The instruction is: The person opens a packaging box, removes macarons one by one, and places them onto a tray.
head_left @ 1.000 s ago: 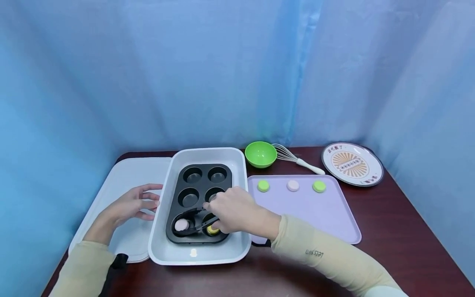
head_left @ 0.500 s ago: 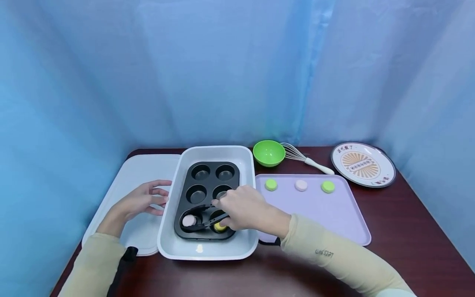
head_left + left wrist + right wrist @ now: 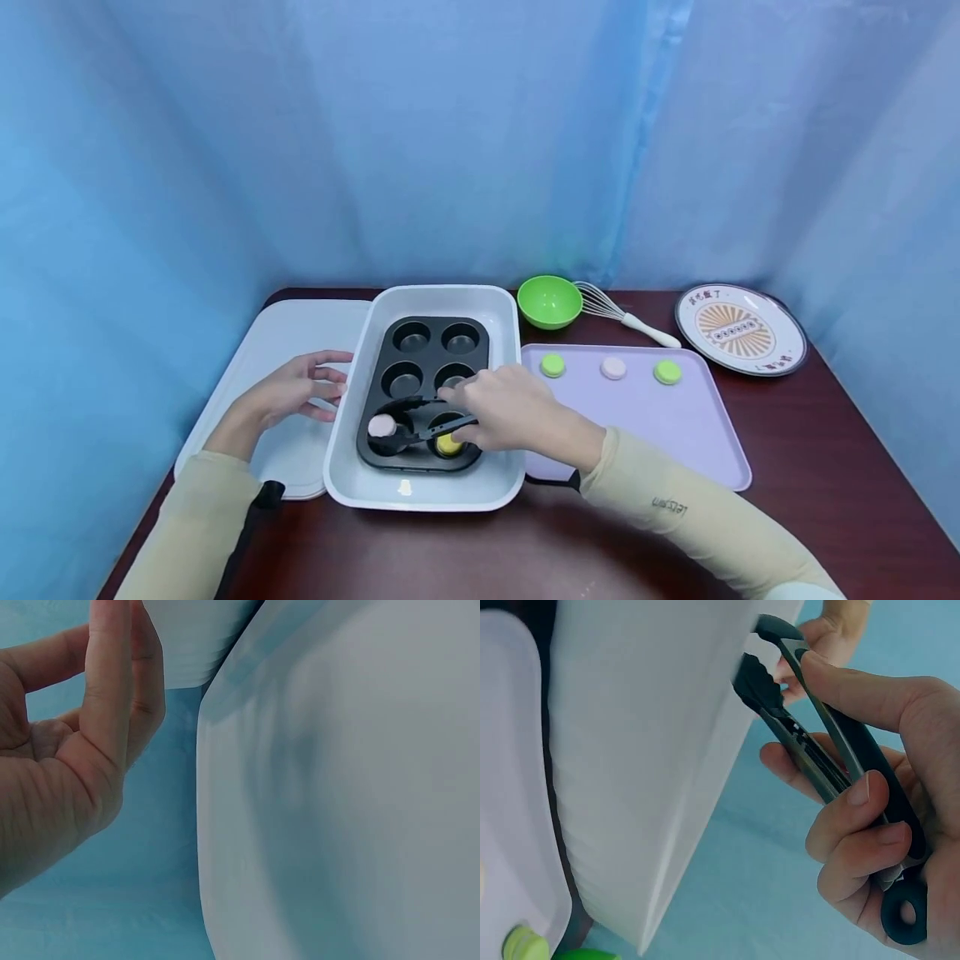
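Observation:
My right hand (image 3: 510, 408) grips black-and-silver tongs (image 3: 840, 742), the thumb on one arm and fingers curled round the other. Around a pink macaron (image 3: 382, 426) lie the tongs' black tips, at the near-left cup of the dark muffin pan (image 3: 427, 354). Whether they pinch it I cannot tell. A yellow macaron (image 3: 448, 445) sits in the near-right cup, partly behind the tongs and hand. The pan stands in a white basin (image 3: 405, 493). Beside the basin's left wall is my left hand (image 3: 300, 387), fingers loosely spread, holding nothing; contact with the wall is unclear.
Right of the basin lies a lilac tray (image 3: 637, 425) with two green macarons (image 3: 552, 365) and one pale pink macaron (image 3: 613, 368). Behind it are a green bowl (image 3: 550, 302), a whisk (image 3: 628, 315) and a patterned plate (image 3: 742, 330). A white board (image 3: 292, 467) lies left.
The whole head view has shifted rightward and slightly up. Against the pan, the pink macaron and tong tips appear slightly higher and farther left than half a second ago. The left hand keeps its pose.

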The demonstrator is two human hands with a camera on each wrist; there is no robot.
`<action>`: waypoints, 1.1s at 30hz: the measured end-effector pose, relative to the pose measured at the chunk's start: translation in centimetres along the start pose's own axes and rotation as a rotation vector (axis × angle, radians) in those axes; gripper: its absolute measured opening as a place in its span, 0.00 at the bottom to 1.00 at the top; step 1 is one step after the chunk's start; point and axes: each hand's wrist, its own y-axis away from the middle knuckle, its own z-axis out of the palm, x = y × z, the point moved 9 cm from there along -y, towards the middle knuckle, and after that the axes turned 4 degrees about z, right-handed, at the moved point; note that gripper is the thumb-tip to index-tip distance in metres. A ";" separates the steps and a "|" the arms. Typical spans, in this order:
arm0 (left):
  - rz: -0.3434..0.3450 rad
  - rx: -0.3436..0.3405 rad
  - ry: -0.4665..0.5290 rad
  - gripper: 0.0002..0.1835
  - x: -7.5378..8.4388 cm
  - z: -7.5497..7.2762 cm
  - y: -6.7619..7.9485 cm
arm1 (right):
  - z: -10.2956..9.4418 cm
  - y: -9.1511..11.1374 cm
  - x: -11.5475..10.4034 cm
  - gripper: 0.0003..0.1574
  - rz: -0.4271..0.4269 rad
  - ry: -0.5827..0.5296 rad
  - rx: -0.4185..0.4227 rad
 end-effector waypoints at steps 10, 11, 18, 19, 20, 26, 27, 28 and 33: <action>0.015 -0.005 -0.024 0.34 0.6 0.1 0.3 | -4.0 3.9 3.5 0.35 -0.018 -0.153 0.163; 0.021 -0.003 -0.026 0.34 0.7 0.1 0.2 | -4.4 4.5 4.2 0.35 -0.019 -0.171 0.179; 0.010 -0.006 -0.009 0.35 0.5 0.3 0.1 | -6.5 9.3 8.2 0.35 0.008 -0.215 0.272; 0.012 -0.006 -0.003 0.35 0.4 0.3 0.2 | -6.9 10.0 8.7 0.35 0.010 -0.205 0.284; 0.015 -0.006 0.001 0.34 0.4 0.4 0.2 | -7.2 10.7 9.3 0.36 0.016 -0.195 0.292; 0.015 0.003 -0.011 0.35 0.6 0.2 0.1 | -9.1 14.7 12.3 0.38 0.017 -0.136 0.341; 0.015 0.004 -0.011 0.35 0.5 0.2 0.1 | -9.4 15.3 12.8 0.39 0.015 -0.129 0.351; 0.014 0.007 -0.009 0.35 0.3 0.2 0.1 | -9.6 16.0 13.3 0.39 0.009 -0.125 0.359; 0.026 0.008 -0.010 0.35 0.0 0.3 0.2 | -9.7 19.5 16.4 0.44 0.019 -0.106 0.395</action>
